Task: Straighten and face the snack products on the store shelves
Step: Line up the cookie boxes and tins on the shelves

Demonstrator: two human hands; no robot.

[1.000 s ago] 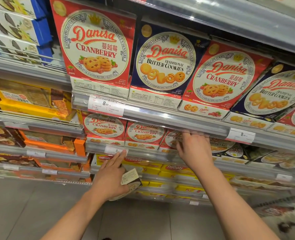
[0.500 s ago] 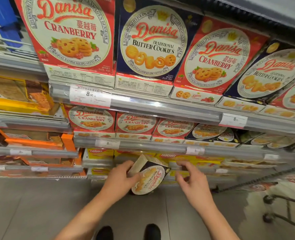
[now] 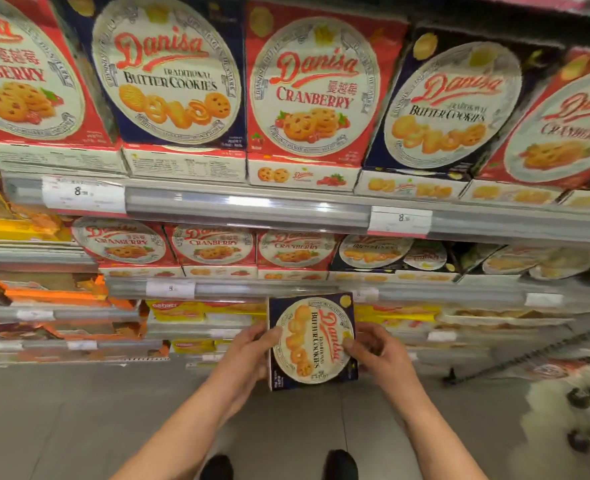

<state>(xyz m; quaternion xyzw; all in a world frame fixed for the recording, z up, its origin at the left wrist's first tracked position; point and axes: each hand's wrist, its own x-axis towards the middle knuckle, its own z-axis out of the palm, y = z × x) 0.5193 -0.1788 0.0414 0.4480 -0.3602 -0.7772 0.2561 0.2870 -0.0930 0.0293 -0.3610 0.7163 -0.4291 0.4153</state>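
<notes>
A small dark blue Danisa butter cookies box (image 3: pixel 312 341) is held in front of the lower shelves, its front facing me and its print turned sideways. My left hand (image 3: pixel 252 355) grips its left edge and my right hand (image 3: pixel 378 355) grips its right edge. Behind it, the middle shelf holds a row of small red cranberry boxes (image 3: pixel 214 245) and, to their right, blue butter cookie boxes (image 3: pixel 376 252) lying less evenly. The top shelf carries large Danisa boxes (image 3: pixel 312 88), red and blue alternating.
Grey shelf rails with price tags (image 3: pixel 399 220) run across. Yellow wafer packs (image 3: pixel 179 310) fill the lower shelves and orange and yellow boxes (image 3: pixel 51 292) the left bay. A trolley (image 3: pixel 584 400) stands at the right. My shoes (image 3: pixel 217 467) show on the grey floor.
My right hand came down from the middle shelf and took the box's right edge. The box, first held low by my left hand alone, now faces me between both hands.
</notes>
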